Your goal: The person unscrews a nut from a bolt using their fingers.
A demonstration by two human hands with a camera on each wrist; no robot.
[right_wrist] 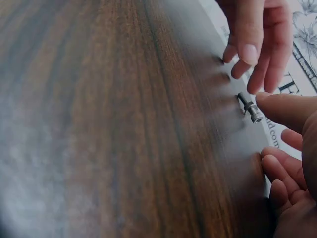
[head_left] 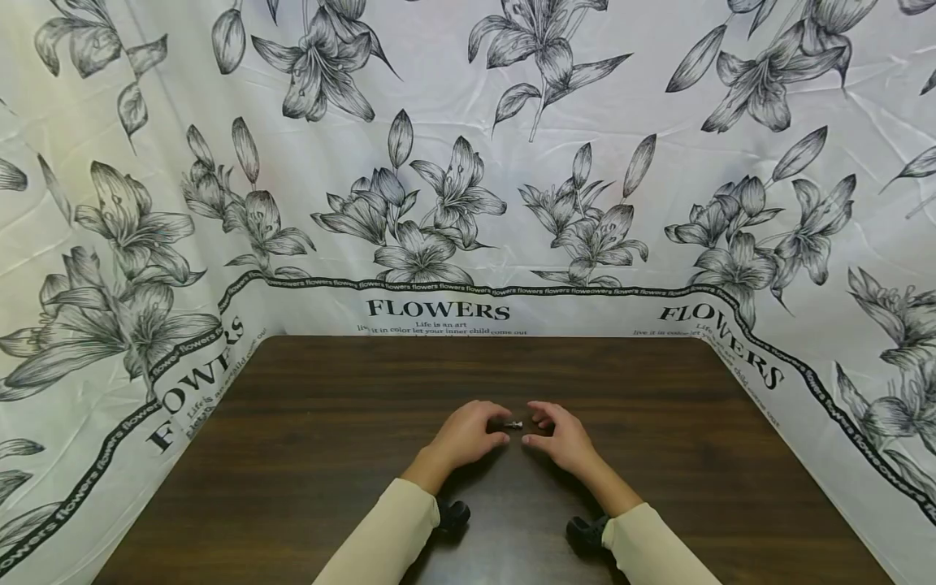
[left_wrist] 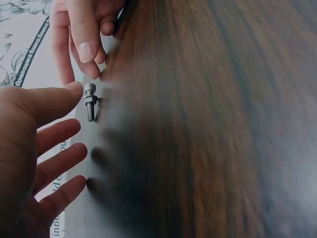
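Note:
A small metal bolt (head_left: 515,425) with a nut threaded on it lies on the brown wood-grain table between the two hands. The left wrist view shows the bolt (left_wrist: 90,101) with its cylindrical head toward the right hand and its shank end toward the left. My left hand (head_left: 468,435) is just left of it, fingers loosely bent and apart, thumb tip close to the bolt. From the other side my right hand (head_left: 559,439) curves toward the head, its fingers relaxed. Neither hand visibly grips the bolt (right_wrist: 250,108); whether a fingertip touches it I cannot tell.
The dark table (head_left: 329,390) has rounded far corners. Behind and beside it hangs a white cloth (head_left: 585,97) printed with black lilies and lettering. Black straps with small devices sit at both wrists, below cream sleeves (head_left: 387,528).

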